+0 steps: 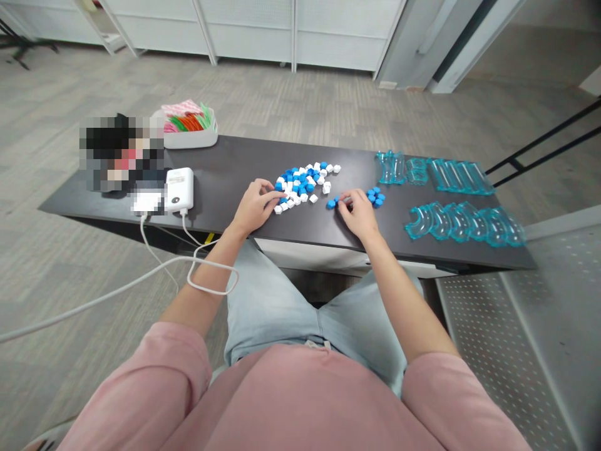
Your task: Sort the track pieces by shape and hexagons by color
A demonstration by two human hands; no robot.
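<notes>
A loose pile of small blue and white blocks (300,181) lies on the dark table in front of me. My left hand (256,203) rests at the pile's left edge, thumb and forefinger apart, with the thumb tip close to a blue block and white ones. To the right of the pile, my right hand (359,212) has its fingertips closed on a small blue block (336,200). Another blue block (330,204) lies just left of those fingertips. A separate group of blue blocks (376,196) sits beside the right hand's outer side.
Clear teal plastic pieces, curved (462,222) and straight (457,175), lie at the table's right end. On the left are a white power bank (179,189) with cables, a blurred patch (124,153) and a white basket (192,136) of colourful sticks. A cable (117,291) crosses my left forearm.
</notes>
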